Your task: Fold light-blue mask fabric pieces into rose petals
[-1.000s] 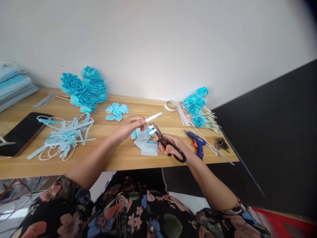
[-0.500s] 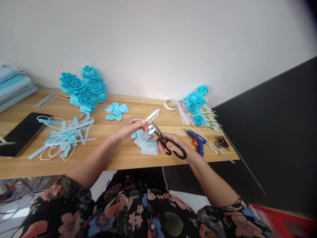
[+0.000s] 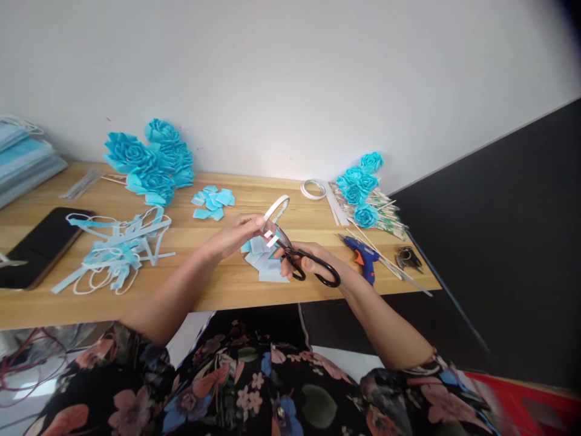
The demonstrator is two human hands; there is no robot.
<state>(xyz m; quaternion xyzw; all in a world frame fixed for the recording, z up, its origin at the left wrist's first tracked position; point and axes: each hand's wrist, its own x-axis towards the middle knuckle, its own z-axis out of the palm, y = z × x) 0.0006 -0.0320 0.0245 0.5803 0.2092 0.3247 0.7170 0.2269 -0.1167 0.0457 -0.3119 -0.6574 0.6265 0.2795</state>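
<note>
White strip (image 3: 275, 207) and scissors (image 3: 290, 248) held close together above the counter (image 3: 227, 287)

Far left: stack of blue and pale masks (image 3: 25, 158), white ear loops on top. Nearer, a dark phone (image 3: 43, 248) lies flat, a pale object (image 3: 9, 262) across its left edge. Just right of it, a tangle of blue strips and white cords (image 3: 120, 251). Beyond the tangle, a bundle of thin clear strips (image 3: 82, 183); to its right, a cluster of large blue flowers (image 3: 154, 160) by the wall. Right of those, a small scatter of blue cut pieces (image 3: 213, 203).

Centre: left hand (image 3: 240, 235), thumb and fingers pinched on the white strip, which bends up into a loop. Two small white pieces (image 3: 272, 241) show by the blades; whether the blades touch the strip, cannot tell. Below, pale and blue squares (image 3: 267, 266) overlap on the counter. Right hand (image 3: 308, 257) clamped on the scissors, black handles spread, blades pointing far and left.

Right: a white ring-shaped roll (image 3: 313, 189) on the far side, white strips (image 3: 336, 206) beside it, then smaller blue flowers (image 3: 358, 184) near a patterned bundle (image 3: 388, 215). Nearer, a blue glue gun (image 3: 363, 254), thin sticks (image 3: 384, 263), and a dark small object (image 3: 408, 259), details unclear.
</note>
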